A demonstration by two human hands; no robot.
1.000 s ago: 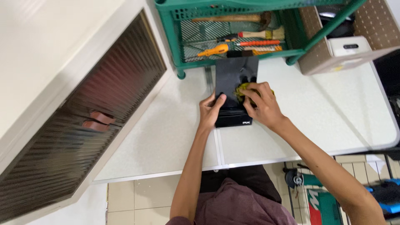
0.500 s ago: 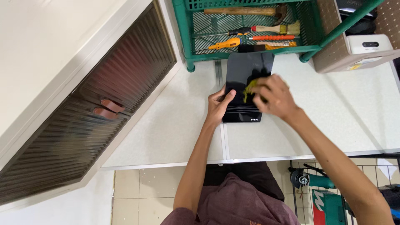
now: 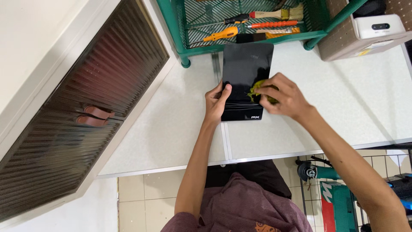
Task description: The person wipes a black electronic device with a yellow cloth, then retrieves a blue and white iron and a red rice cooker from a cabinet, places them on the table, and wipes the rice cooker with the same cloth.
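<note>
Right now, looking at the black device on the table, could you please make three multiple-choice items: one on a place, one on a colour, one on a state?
1. Where is the green basket?
A. beyond the black device
B. on the floor
C. on the white box

2. What colour is the cloth under the right hand?
A. red
B. yellow-green
C. blue

3. The left hand is
A. raised in the air
B. inside the basket
C. gripping the device's edge

A: it stands at the device's far end. B: the cloth shows yellow-green. C: its thumb lies on the device.

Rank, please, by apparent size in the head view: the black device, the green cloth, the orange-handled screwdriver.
1. Black device, clearly the largest.
2. Orange-handled screwdriver.
3. Green cloth, though the right hand covers most of it, so its rank is unsure.
</note>
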